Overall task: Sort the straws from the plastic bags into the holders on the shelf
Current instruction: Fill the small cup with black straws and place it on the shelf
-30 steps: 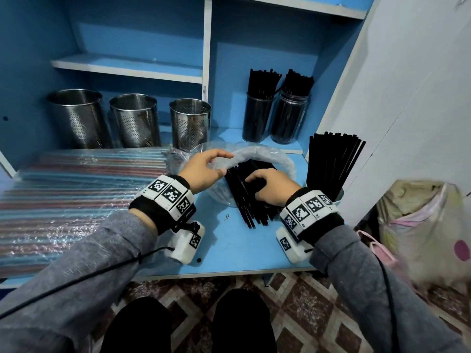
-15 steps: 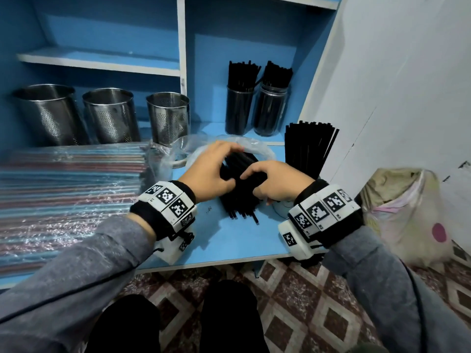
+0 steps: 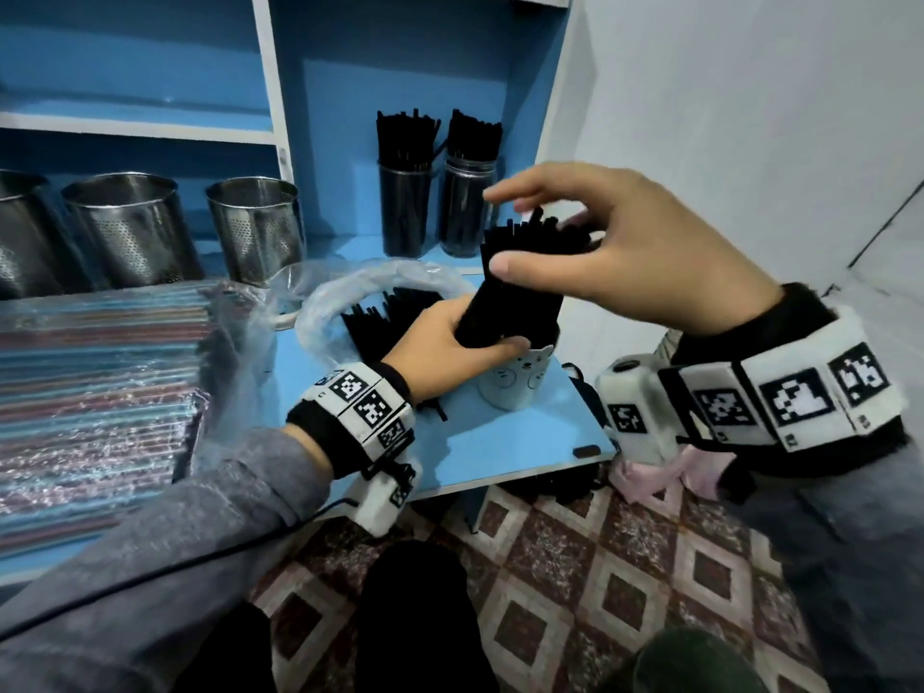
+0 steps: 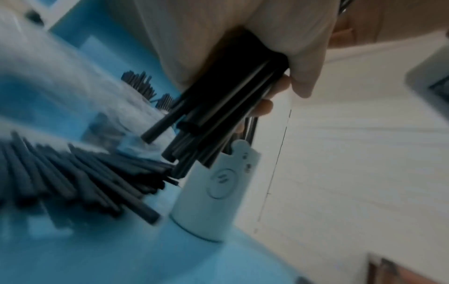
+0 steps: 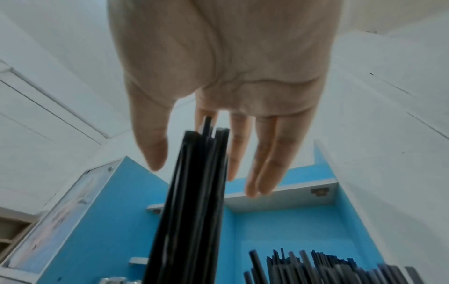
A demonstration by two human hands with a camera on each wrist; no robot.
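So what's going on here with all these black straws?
A person is loading a bundle of black straws into a small white holder at the shelf's front corner. The left hand grips the bundle low down, just above the holder, while the right hand hovers open over the straw tops. More black straws lie in an open plastic bag behind, and two dark jars at the back are already full.

The left hand [image 3: 445,352] has lifted the bundle of thin black plastic straws [image 3: 520,282] upright into the white bear-faced holder [image 3: 517,380]; the right hand [image 3: 625,252] now hovers above it, fingers loose.
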